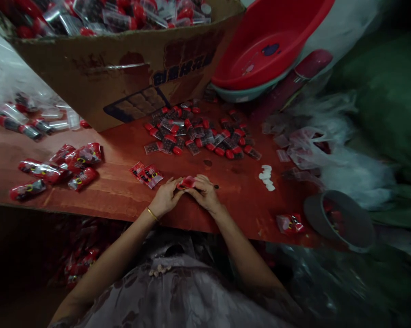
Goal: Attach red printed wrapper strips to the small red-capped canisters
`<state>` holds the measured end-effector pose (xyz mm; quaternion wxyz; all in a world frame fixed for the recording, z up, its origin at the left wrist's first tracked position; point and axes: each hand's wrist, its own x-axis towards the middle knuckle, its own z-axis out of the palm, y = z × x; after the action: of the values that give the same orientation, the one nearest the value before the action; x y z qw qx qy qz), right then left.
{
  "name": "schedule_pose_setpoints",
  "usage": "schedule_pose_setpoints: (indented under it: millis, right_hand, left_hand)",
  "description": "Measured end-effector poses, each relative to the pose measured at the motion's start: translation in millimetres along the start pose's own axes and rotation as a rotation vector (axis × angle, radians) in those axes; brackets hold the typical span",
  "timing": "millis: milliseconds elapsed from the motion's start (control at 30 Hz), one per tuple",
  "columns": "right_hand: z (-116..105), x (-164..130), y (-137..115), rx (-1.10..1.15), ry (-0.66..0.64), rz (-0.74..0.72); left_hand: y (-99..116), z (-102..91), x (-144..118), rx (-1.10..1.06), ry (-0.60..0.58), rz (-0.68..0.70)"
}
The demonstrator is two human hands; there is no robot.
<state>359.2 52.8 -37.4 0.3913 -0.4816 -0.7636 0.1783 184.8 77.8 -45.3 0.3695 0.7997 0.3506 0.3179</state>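
Observation:
My left hand (165,197), with a gold bangle at the wrist, and my right hand (205,193) meet over the table near its front edge. Between their closed fingers is a small, shiny red wrapper (187,182); what is inside it, if anything, is hidden. Just left of my left hand lie flat red printed wrappers (147,175). Beyond both hands spreads a pile of small clear tubes with red caps and dark contents (198,133). To the right of my right hand lie small white discs (267,177) in an overlapping row.
Wrapped red packs (43,170) lie at left. A cardboard box (130,77) full of red-capped tubes stands behind. Red basin (260,50), purple flask-like cylinder (294,82), plastic bags (348,155) and a grey tub (342,223) line the right side. One pack (290,223) lies beside the tub.

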Motion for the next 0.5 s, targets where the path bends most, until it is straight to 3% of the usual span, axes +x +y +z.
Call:
schedule_pose_setpoints:
  millis: [300, 500]
  right_hand:
    - [1, 8, -7, 0.015, 0.015, 0.036]
    - [18, 14, 1, 0.011, 0.099, 0.087]
  left_hand:
    - [-5, 7.6, -5, 0.078, 0.026, -0.067]
    - [-1, 3.5, -3, 0.071, 0.008, -0.148]
